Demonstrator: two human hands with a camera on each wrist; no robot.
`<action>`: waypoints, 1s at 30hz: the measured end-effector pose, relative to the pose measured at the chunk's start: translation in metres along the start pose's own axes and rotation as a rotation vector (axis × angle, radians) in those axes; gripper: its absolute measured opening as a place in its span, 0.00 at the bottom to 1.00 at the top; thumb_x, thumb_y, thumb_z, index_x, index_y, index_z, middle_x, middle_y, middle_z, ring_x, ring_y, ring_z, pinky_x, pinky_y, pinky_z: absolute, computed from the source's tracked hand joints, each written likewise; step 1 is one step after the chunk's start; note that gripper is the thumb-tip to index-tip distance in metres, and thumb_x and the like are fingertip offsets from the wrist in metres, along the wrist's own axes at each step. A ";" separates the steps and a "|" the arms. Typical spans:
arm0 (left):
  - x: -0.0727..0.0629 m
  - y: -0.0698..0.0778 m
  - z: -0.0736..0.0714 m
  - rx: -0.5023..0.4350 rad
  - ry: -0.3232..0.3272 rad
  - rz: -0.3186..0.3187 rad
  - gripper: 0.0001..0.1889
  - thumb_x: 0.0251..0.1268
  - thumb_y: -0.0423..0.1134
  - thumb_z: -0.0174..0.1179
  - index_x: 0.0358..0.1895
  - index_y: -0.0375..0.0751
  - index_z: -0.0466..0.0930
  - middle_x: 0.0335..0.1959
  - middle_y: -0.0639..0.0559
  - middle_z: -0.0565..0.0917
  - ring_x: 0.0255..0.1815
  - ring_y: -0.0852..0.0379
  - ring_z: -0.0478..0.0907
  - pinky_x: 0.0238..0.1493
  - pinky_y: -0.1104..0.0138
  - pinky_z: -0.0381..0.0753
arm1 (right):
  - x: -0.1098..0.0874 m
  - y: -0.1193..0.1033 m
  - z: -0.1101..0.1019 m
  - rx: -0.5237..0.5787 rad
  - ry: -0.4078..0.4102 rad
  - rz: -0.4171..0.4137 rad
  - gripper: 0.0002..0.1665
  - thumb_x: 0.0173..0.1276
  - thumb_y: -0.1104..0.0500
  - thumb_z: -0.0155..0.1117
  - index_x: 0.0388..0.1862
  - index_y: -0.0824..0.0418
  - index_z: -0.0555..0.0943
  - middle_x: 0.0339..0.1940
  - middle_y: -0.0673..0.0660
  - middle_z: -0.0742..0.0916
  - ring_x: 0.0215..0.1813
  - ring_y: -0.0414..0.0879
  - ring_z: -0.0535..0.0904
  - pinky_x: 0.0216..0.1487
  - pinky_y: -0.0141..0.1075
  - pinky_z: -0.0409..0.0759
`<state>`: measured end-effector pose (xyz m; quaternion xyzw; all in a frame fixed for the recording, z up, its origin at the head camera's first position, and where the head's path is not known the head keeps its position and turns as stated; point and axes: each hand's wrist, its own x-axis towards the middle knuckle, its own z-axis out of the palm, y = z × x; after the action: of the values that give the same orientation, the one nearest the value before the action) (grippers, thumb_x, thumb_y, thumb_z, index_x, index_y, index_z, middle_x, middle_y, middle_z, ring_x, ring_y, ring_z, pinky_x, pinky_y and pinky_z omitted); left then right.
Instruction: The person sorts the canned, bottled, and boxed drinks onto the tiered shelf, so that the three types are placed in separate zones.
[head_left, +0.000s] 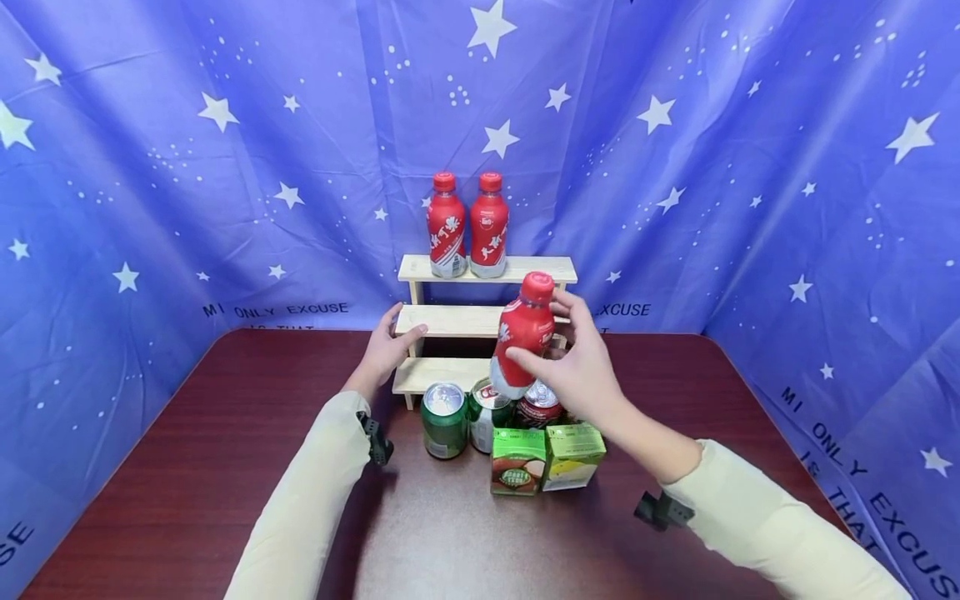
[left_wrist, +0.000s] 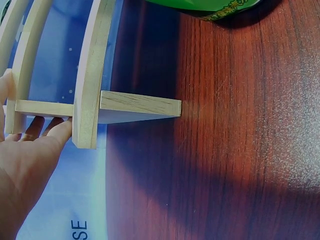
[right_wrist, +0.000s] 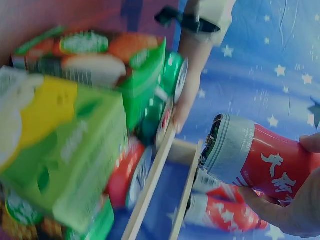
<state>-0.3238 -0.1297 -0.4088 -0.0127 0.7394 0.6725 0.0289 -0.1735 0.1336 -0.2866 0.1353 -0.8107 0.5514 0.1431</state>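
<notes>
My right hand (head_left: 587, 371) grips a red bottle (head_left: 523, 337) with a red cap and a whitish base, thumb on one side and fingers on the other. It is held in the air, tilted, before the lower tiers of a three-tier wooden stand (head_left: 450, 320). In the right wrist view the base of this red bottle (right_wrist: 232, 145) points towards the stand. My left hand (head_left: 384, 354) holds the stand's left side at the middle tier; the left wrist view shows its fingers around the wooden side piece (left_wrist: 45, 108). Two similar red bottles (head_left: 447, 237) stand upright on the top tier.
Before the stand are a green can (head_left: 444, 425), another green can (head_left: 482, 421) and a dark red can (head_left: 538, 408). Nearer stand a green-and-brown carton (head_left: 517, 467) and a yellow-green carton (head_left: 573, 462). A blue star-patterned curtain (head_left: 285, 150) hangs behind the brown table (head_left: 187, 467).
</notes>
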 end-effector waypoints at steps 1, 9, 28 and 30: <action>0.000 0.001 0.000 0.003 -0.003 -0.003 0.42 0.63 0.42 0.60 0.75 0.51 0.44 0.55 0.44 0.71 0.29 0.64 0.68 0.28 0.73 0.69 | 0.004 0.000 -0.003 -0.007 0.010 0.000 0.48 0.51 0.62 0.75 0.67 0.59 0.59 0.58 0.60 0.72 0.53 0.53 0.77 0.48 0.45 0.81; 0.003 -0.004 -0.001 0.023 0.011 0.044 0.44 0.59 0.49 0.64 0.75 0.51 0.46 0.70 0.37 0.60 0.51 0.53 0.73 0.51 0.63 0.74 | 0.032 0.009 -0.020 -0.090 0.109 -0.036 0.48 0.53 0.59 0.74 0.69 0.60 0.58 0.58 0.63 0.74 0.51 0.56 0.77 0.49 0.50 0.79; 0.005 -0.006 -0.001 0.058 0.026 0.020 0.42 0.61 0.45 0.62 0.75 0.51 0.46 0.64 0.40 0.68 0.44 0.58 0.71 0.41 0.69 0.71 | 0.091 0.026 -0.028 -0.117 0.196 -0.009 0.47 0.54 0.58 0.72 0.70 0.58 0.59 0.58 0.64 0.74 0.53 0.56 0.74 0.55 0.49 0.76; 0.005 -0.007 -0.001 0.055 0.023 0.020 0.43 0.62 0.44 0.62 0.75 0.51 0.46 0.63 0.39 0.69 0.42 0.58 0.71 0.39 0.70 0.71 | 0.096 0.026 -0.027 -0.117 0.199 0.007 0.47 0.54 0.58 0.72 0.70 0.57 0.59 0.58 0.62 0.74 0.54 0.55 0.74 0.55 0.48 0.76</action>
<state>-0.3282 -0.1311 -0.4156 -0.0122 0.7581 0.6519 0.0142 -0.2694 0.1619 -0.2630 0.0687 -0.8237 0.5144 0.2285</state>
